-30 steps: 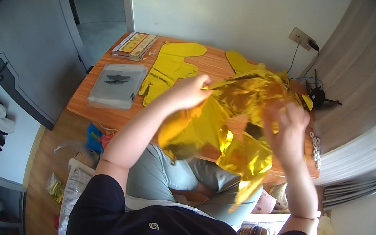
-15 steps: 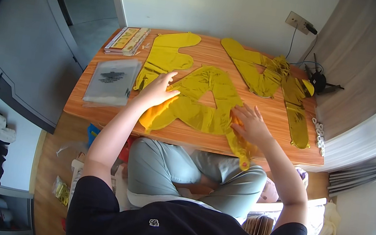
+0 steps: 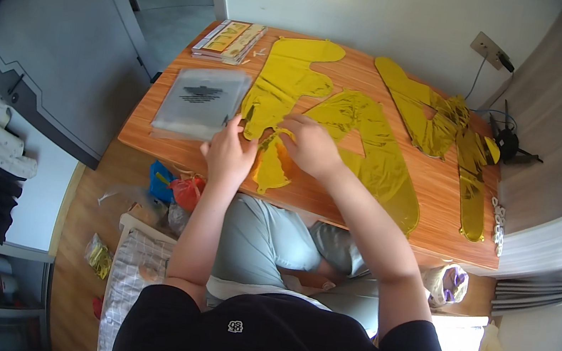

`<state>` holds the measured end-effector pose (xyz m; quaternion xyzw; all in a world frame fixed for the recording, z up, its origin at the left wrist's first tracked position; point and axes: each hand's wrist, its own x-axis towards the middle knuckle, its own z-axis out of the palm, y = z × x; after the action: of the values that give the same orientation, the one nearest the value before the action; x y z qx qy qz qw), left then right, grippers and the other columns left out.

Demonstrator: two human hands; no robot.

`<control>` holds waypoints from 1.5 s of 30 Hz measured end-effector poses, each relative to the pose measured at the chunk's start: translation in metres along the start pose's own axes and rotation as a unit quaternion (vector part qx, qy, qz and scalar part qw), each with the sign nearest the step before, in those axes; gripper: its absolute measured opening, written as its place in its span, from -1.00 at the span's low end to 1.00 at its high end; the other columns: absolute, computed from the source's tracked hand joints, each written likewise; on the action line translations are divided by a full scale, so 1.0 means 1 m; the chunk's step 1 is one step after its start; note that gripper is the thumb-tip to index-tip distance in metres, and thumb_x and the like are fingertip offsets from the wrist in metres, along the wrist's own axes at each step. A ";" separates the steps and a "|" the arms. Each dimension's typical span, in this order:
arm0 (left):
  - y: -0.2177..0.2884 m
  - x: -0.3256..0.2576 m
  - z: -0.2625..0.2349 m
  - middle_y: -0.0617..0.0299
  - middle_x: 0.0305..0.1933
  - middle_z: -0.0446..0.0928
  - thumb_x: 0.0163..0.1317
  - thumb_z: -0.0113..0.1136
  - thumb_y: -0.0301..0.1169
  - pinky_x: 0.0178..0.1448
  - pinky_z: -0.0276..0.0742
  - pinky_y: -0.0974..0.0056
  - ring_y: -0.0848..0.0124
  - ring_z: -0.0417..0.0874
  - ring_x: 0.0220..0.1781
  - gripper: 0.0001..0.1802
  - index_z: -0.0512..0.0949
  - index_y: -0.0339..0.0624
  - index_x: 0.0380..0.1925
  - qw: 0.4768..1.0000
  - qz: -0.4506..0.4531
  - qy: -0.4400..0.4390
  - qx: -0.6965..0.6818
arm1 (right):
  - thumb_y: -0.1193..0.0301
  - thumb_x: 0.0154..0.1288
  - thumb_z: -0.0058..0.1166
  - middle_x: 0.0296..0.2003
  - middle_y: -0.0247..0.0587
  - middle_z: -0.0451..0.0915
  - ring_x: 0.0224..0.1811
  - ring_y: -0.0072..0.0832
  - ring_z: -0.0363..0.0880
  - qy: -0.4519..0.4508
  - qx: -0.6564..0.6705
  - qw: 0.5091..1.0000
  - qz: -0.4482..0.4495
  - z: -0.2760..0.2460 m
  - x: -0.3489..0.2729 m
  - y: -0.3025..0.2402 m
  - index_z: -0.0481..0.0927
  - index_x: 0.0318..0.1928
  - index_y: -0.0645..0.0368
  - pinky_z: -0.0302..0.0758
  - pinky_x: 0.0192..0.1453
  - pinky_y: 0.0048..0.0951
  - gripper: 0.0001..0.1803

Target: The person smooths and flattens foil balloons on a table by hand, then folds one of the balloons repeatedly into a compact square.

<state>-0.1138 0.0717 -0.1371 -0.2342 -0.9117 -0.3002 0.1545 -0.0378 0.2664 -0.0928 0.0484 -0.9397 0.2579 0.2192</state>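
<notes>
Two hands work on one flat gold foil balloon [image 3: 364,148] that lies spread out on the wooden surface [image 3: 376,210]. A second ago this gold foil was up in the air, all crumpled between the hands. Then it came down flat, and now both hands have slid over to its near left end, close to the surface's front edge.

The left hand [image 3: 229,154] rests its fingers on the small tail of the balloon, pressing or pinching it; I cannot tell which. The right hand [image 3: 310,145] lies curled over the foil just beside it, and I cannot see if it grips anything. So the unfolding looks done, and the hands now tend to this one little end.

Just behind the hands lies another flat gold balloon [image 3: 291,80]. More gold foil shapes [image 3: 439,122] lie farther right, some wrinkled. To the left sits a clear plastic bag [image 3: 202,100], and behind it a thin printed packet [image 3: 230,39]. A black cable tangle [image 3: 508,143] sits at the far right, below a wall socket [image 3: 489,48].
</notes>
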 end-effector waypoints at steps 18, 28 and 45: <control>0.001 0.007 0.011 0.22 0.15 0.66 0.25 0.45 -0.13 0.25 0.19 -0.04 0.19 0.59 0.21 -0.33 0.48 -0.01 0.33 0.999 0.038 0.003 0.028 | 0.17 0.38 0.23 -0.16 -0.09 0.78 -0.03 -0.14 0.77 -0.189 -0.108 0.963 0.160 0.046 0.080 -0.008 0.81 -0.14 0.08 0.67 0.09 -0.13 -0.72; -0.007 0.006 0.008 0.27 0.08 0.70 0.30 0.41 -0.13 0.27 0.19 -0.02 0.24 0.61 0.20 -0.66 0.70 0.07 0.03 0.997 0.059 0.018 0.048 | 0.12 0.54 0.12 -0.30 -0.26 0.66 -0.24 -0.41 0.60 -0.017 0.365 0.855 0.368 0.042 0.099 0.066 0.73 0.00 0.29 0.56 -0.05 -0.36 -0.57; 0.002 0.006 0.011 0.30 0.07 0.70 0.28 0.44 -0.11 0.29 0.16 -0.03 0.25 0.60 0.21 -0.65 0.67 0.07 0.00 0.998 0.049 0.014 0.035 | 0.60 0.57 -0.02 0.17 0.06 0.67 0.23 -0.16 0.67 0.394 -0.220 0.869 -0.202 -0.209 0.028 0.071 0.52 0.03 0.27 0.59 0.28 -0.19 -0.87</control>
<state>-0.1195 0.0817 -0.1422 -0.2691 -0.9066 -0.2636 0.1900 0.0034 0.4341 0.0471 0.0822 -0.7770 -0.0083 0.6240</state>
